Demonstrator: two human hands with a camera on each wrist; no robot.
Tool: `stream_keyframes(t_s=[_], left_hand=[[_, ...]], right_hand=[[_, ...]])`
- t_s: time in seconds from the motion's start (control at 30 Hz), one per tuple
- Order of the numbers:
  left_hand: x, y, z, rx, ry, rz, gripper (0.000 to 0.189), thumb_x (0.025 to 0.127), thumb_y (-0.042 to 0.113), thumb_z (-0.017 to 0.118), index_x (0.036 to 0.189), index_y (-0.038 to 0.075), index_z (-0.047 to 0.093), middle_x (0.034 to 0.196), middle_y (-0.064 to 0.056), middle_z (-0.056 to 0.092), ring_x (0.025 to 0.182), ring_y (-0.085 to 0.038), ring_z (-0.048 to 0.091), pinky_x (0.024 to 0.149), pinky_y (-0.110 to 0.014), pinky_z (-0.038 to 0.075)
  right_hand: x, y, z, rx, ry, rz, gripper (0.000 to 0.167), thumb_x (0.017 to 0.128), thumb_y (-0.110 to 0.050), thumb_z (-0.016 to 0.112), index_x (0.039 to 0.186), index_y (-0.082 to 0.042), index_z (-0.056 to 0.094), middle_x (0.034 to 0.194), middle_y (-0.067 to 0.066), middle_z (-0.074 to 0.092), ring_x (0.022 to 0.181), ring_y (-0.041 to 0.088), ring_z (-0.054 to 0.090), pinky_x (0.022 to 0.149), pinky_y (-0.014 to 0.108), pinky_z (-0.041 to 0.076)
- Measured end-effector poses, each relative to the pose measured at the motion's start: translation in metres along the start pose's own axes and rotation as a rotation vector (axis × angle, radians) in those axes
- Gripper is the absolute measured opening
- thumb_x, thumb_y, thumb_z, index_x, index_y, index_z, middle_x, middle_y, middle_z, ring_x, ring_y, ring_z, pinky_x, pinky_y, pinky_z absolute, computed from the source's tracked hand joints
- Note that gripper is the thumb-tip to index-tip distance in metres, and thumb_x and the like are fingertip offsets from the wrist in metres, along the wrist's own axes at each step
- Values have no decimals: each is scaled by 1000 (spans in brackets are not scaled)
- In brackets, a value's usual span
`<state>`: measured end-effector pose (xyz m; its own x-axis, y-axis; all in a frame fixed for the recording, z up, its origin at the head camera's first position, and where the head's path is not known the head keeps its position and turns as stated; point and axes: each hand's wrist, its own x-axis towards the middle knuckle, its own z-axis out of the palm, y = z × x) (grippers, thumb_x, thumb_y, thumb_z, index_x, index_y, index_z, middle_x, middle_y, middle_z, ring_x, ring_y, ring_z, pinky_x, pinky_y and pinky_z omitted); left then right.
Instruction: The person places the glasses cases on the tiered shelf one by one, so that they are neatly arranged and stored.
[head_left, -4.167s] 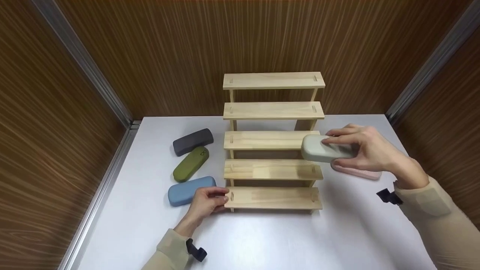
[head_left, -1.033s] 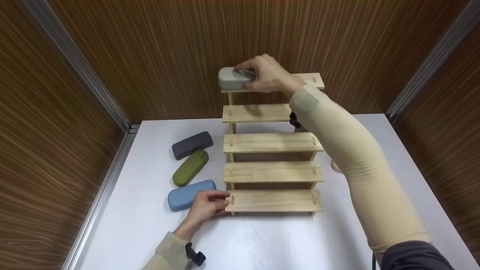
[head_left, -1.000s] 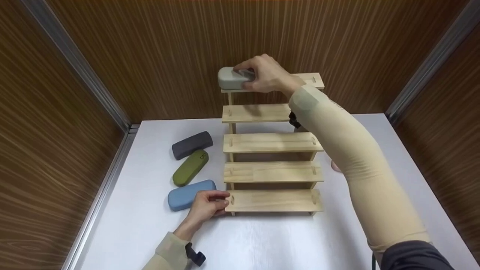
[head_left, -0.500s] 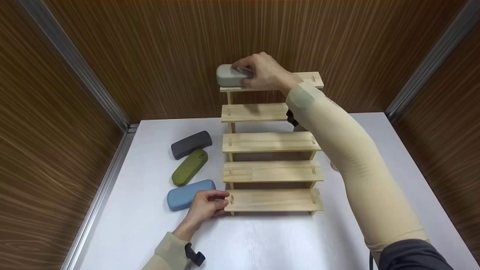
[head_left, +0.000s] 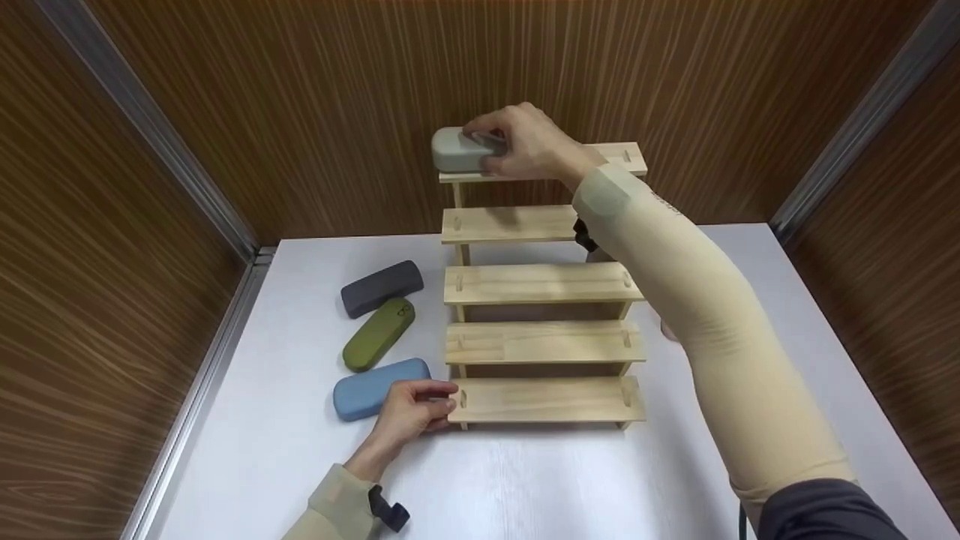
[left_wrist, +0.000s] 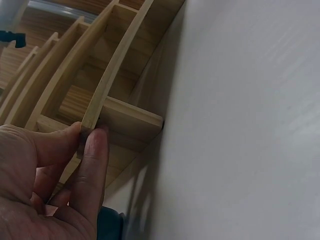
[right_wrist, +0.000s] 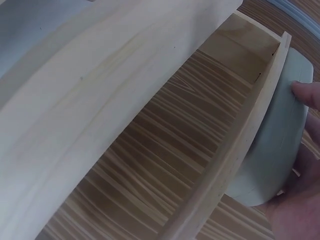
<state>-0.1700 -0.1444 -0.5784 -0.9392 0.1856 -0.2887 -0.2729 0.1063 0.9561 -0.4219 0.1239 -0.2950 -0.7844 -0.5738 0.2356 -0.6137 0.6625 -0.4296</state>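
A stepped rack (head_left: pixel 540 283) of pale wood with several shelves stands in the middle of the head view. At the left end of its top shelf sits a light grey-green glasses case (head_left: pixel 452 151), gripped by my right hand (head_left: pixel 529 144) with the thumb on the near side and fingers over the top. In the right wrist view the glasses case (right_wrist: pixel 277 135) lies along the shelf board. My left hand (head_left: pixel 409 409) pinches the left end of the lowest shelf; in the left wrist view, thumb and finger close on the board's edge (left_wrist: pixel 107 80).
Left of the rack, a dark grey glasses case (head_left: pixel 382 289), a green glasses case (head_left: pixel 379 334) and a blue glasses case (head_left: pixel 379 388) lie on the white table (head_left: pixel 517 487). A pink case (head_left: pixel 667 330) shows barely behind my right forearm. Wood-grain walls (head_left: pixel 337 112) enclose the table.
My right hand has carried the light grey-green glasses case from the rack's right side up and left to the top shelf. Over the last second it barely moves. My left hand keeps its pinch.
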Motion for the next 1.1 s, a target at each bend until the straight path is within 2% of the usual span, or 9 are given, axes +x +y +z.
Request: stream_keyframes(t_s=[0.17, 0.3, 0.4, 0.47, 0.67, 0.93, 1.1], left_hand=[[-1, 0, -2, 8, 3, 0, 35, 96, 2, 83, 130, -5, 80, 106, -7, 83, 88, -13, 79, 75, -25, 70], [-1, 0, -4, 11, 5, 2, 35, 96, 2, 83, 129, -5, 80, 107, -9, 83, 86, -12, 79, 74, -25, 70], [0, 0, -4, 12, 4, 5, 34, 96, 2, 82, 129, -6, 80, 106, -9, 83, 85, -12, 78, 73, -24, 69], [0, 0, -4, 11, 1, 6, 34, 96, 2, 82, 129, -7, 80, 105, -8, 83, 86, -12, 78, 73, -23, 69], [-3, -1, -4, 15, 2, 0, 34, 96, 3, 83, 129, -6, 80, 106, -9, 83, 88, -13, 79, 74, -23, 69], [-7, 0, -9, 22, 19, 6, 34, 96, 2, 83, 129, -6, 80, 106, -11, 83, 88, -14, 79, 76, -26, 70], [-6, -1, -9, 24, 12, 1, 34, 96, 2, 83, 129, -6, 80, 108, -12, 82, 89, -15, 80, 78, -27, 71]], right_hand=[[-7, -1, -6, -22, 36, -37, 56, 93, -19, 80, 148, -11, 74, 151, 10, 75, 125, 27, 72, 108, 44, 57], [-17, 1, -14, -42, 73, -91, 53, 94, -23, 82, 145, -11, 76, 150, 10, 76, 125, 29, 74, 103, 45, 57], [-27, 5, -21, -36, 100, -124, 54, 92, -23, 83, 143, -9, 77, 151, 13, 75, 129, 34, 75, 104, 49, 59], [-34, 9, -24, -36, 110, -136, 55, 91, -22, 83, 143, -7, 76, 152, 16, 74, 134, 38, 74, 110, 54, 60], [-63, 17, -34, -32, 138, -125, 53, 91, -18, 86, 142, -5, 77, 152, 18, 73, 143, 43, 69, 126, 61, 52], [-96, 35, -39, -35, 189, -176, 51, 91, -18, 83, 139, -4, 78, 148, 21, 75, 141, 46, 70, 123, 65, 53], [-120, 48, -41, -24, 204, -149, 52, 90, -17, 85, 140, -5, 78, 148, 21, 75, 142, 47, 69, 121, 69, 53]])
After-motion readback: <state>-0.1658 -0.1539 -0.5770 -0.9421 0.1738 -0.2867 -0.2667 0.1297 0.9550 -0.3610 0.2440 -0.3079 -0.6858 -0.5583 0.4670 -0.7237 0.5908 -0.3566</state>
